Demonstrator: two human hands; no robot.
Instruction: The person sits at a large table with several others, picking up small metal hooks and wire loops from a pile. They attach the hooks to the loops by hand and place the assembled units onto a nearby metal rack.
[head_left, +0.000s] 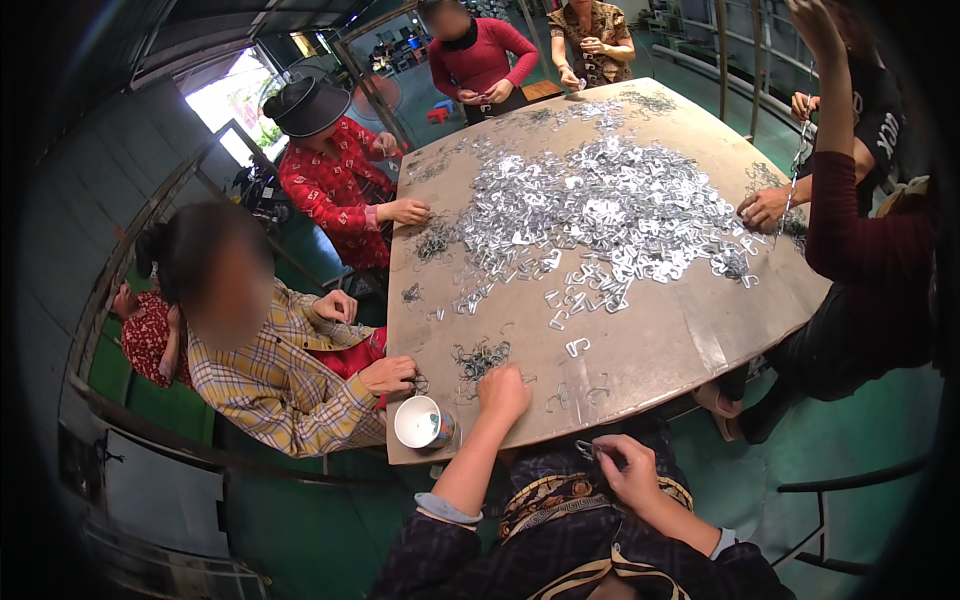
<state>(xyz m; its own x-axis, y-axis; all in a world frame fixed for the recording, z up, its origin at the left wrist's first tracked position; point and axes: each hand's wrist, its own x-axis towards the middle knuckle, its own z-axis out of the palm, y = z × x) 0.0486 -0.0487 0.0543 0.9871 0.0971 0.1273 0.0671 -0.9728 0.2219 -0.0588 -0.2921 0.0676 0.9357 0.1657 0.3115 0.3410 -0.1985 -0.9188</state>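
Note:
My left hand [505, 393] is at the table's near edge, its fingers closed at a small heap of thin bent wire pieces [480, 358]. Whatever is between those fingertips is hidden. Over my lap, just off the table, my right hand [630, 472] pinches a small silvery metal hook [587, 450]. A large pile of similar flat metal hooks [610, 210] covers the middle of the table [670, 345]. One single hook [577, 347] lies apart from the pile, and a few loose wire pieces [560, 397] lie to the right of my left hand.
A paper cup [415, 424] stands at the table's near left corner, with small bits inside. A person in a plaid shirt [290, 365] sits close on my left. Several others work around the table, one raising a chain of linked pieces [797, 150] at the right.

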